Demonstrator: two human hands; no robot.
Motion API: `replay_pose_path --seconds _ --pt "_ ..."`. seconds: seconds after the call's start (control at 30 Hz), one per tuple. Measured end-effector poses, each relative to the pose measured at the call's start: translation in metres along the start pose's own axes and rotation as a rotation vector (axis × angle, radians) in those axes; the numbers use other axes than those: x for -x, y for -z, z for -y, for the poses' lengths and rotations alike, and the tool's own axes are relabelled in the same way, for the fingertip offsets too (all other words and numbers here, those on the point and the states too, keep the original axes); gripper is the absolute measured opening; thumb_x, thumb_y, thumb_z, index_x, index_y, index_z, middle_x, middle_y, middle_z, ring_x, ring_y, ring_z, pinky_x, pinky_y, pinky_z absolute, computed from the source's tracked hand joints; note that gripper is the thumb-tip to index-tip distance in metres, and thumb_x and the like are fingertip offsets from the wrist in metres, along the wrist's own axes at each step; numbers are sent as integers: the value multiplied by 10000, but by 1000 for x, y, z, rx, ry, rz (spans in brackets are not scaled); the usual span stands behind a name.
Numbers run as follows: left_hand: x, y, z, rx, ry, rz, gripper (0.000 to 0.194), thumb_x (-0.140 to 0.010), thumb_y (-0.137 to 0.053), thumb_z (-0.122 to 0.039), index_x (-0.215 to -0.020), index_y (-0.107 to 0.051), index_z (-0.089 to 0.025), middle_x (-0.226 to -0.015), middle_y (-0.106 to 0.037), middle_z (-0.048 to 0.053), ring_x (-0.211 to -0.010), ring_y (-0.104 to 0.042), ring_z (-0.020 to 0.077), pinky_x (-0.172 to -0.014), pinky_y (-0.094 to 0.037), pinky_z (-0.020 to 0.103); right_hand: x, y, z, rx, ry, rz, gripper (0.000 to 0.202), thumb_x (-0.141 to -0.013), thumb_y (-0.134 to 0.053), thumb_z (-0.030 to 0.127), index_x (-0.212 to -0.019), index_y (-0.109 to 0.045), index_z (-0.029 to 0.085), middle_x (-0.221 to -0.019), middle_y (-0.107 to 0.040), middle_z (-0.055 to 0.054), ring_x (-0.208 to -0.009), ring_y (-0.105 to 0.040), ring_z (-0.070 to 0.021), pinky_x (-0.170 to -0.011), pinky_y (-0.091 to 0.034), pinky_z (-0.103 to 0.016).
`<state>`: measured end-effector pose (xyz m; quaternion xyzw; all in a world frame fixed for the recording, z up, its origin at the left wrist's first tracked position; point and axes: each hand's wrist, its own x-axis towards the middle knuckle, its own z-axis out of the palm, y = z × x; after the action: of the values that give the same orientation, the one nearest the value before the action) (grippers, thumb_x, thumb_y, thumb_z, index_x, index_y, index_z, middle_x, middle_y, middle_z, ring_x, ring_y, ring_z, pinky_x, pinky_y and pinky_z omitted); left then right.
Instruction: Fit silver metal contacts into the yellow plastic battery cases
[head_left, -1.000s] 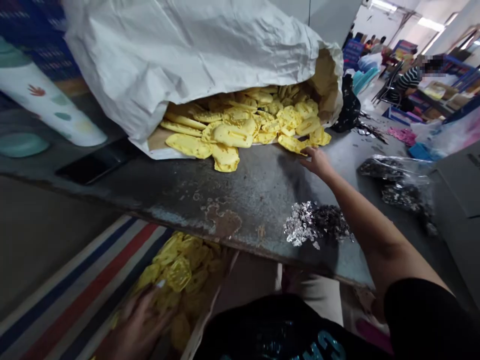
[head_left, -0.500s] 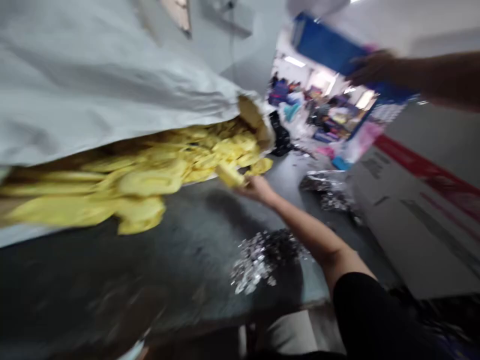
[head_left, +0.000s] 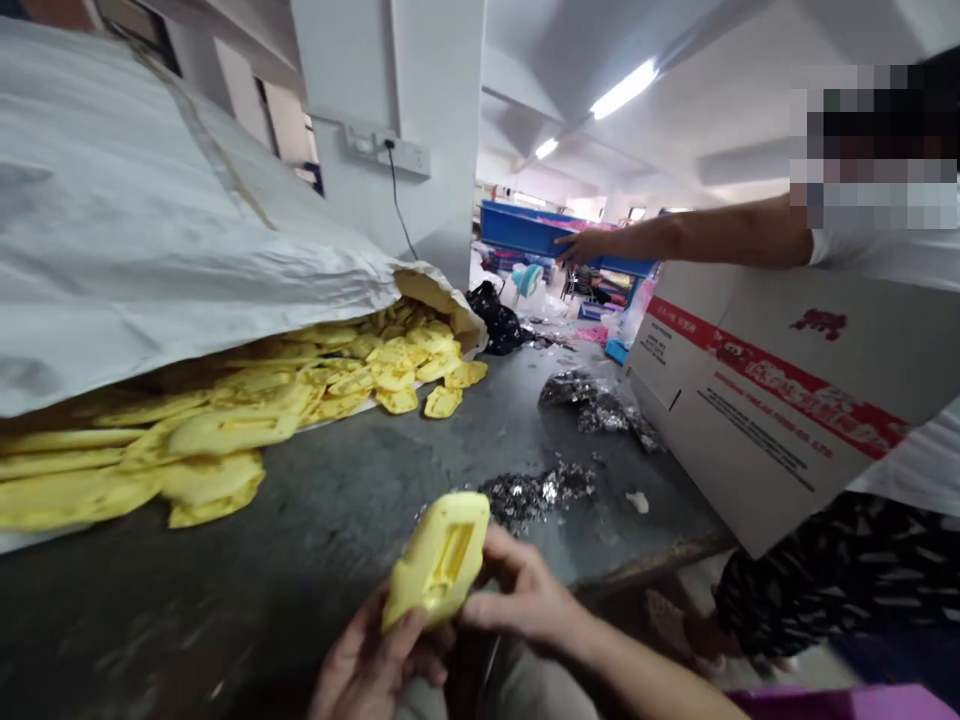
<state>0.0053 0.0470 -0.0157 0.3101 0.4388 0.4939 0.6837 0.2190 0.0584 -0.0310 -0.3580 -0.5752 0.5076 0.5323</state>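
Observation:
A yellow plastic piece with a long recessed slot is held between both hands near the table's front edge. My left hand grips its lower left end. At its right side, my right hand has thumb and fingers closed on the edge. Many similar yellow pieces spill from the open mouth of a large white sack lying on the left of the dark table. Just behind the held piece is a pile of small silvery bits.
A person at the right, one arm stretched over a blue crate, stands by a white carton with a red band. A clear bag of silvery bits and a black bag lie farther back.
My right hand has come back from the sack's mouth with a yellow piece, and my left hand now holds it too. The view has turned, showing more of the person and carton.

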Motion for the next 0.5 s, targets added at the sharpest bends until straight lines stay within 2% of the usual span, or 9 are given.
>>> replay_pose_path --seconds 0.07,0.1,0.17,0.2,0.27,0.37,0.5 --pt "13 3 -3 -140 -62 66 643 -697 -1092 -598 -1110 -820 -188 -824 -830 65 -684 -723 221 -584 -610 293 14 12 24 -37 -33 1 913 -709 -1122 528 -1537 -763 385 -1198 -819 -22 -1048 -718 -225 -939 -553 -349" --pt "19 5 -4 -203 -66 96 608 -742 -1069 -593 -1102 -827 -167 -758 -798 56 -645 -692 196 -570 -582 264 20 17 32 -13 -36 -9 877 -722 -1121 494 -1516 -775 359 -1190 -822 -16 -1001 -702 -199 -909 -537 -326" --pt "29 9 -2 -266 -36 107 595 -770 -1057 -568 -1123 -835 -144 -670 -741 28 -581 -634 151 -566 -545 226 32 24 40 4 -103 -7 671 -714 -1135 439 -1306 -858 286 -1082 -820 0 -901 -667 -159 -855 -519 -298" --pt "33 11 -1 -263 -12 101 605 -763 -1066 -548 -1148 -838 -141 -664 -731 19 -568 -617 135 -572 -539 217 39 24 39 -16 -141 -15 572 -715 -1134 447 -1182 -866 255 -1025 -814 6 -861 -659 -148 -832 -521 -291" --pt "39 13 1 -214 33 88 617 -756 -1080 -510 -1194 -842 -147 -671 -723 6 -562 -613 119 -596 -552 213 51 21 33 -100 -206 -55 503 -747 -1110 514 -1036 -815 227 -939 -797 16 -806 -674 -138 -804 -549 -285" --pt "42 14 -2 -140 127 148 607 -699 -1123 -457 -1152 -855 -156 -680 -722 8 -536 -619 127 -568 -580 246 65 13 24 -218 -260 -129 549 -786 -1062 617 -1015 -744 232 -892 -789 25 -755 -711 -135 -764 -598 -281" --pt "39 11 -8 -56 168 178 603 -548 -1186 -412 -997 -861 -175 -788 -779 17 -471 -570 94 -477 -588 272 76 7 22 -354 -349 -187 581 -726 -1113 558 -1050 -754 236 -853 -788 41 -709 -724 -123 -740 -627 -264"
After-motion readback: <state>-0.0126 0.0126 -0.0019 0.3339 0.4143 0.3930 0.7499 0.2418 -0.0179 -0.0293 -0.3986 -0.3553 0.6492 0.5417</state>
